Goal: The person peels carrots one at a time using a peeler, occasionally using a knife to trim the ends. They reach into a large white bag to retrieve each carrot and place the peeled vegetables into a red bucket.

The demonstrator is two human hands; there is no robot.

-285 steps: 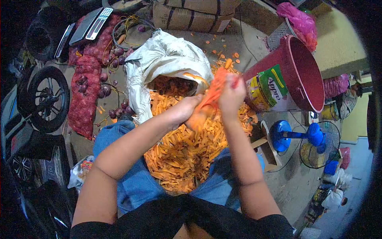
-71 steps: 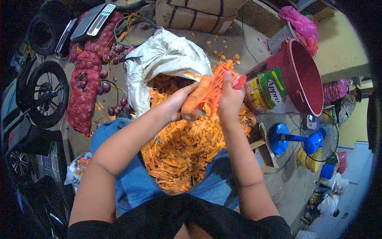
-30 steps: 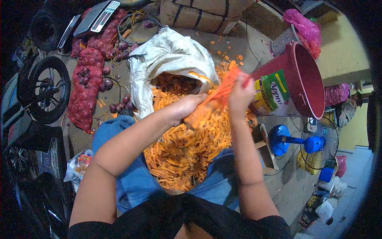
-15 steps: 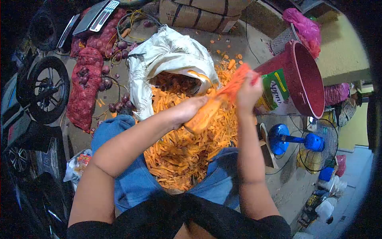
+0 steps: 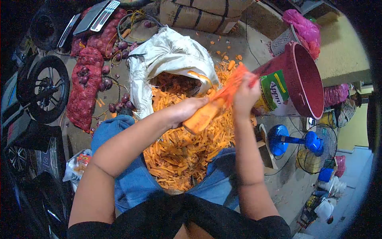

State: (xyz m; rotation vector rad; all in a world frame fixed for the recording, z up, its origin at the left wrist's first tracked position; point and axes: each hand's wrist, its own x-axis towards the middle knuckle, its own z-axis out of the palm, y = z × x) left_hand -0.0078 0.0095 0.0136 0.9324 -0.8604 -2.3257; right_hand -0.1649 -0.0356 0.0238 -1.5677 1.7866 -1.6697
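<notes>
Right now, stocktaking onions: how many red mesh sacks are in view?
2: the lower sack beside the motorbike wheel, the upper sack under the scale; others may be hidden.

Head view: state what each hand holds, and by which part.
The left hand grips the long orange carrot around its lower end; the right hand grips the blurred orange plastic peeler by its handle.

The left hand point(image 5: 186, 112) grips a carrot point(image 5: 203, 116) over a heap of orange peelings point(image 5: 179, 151) while the right hand point(image 5: 246, 95) holds what looks like a blurred orange peeler point(image 5: 230, 84), beside a red bucket point(image 5: 304, 79).
</notes>
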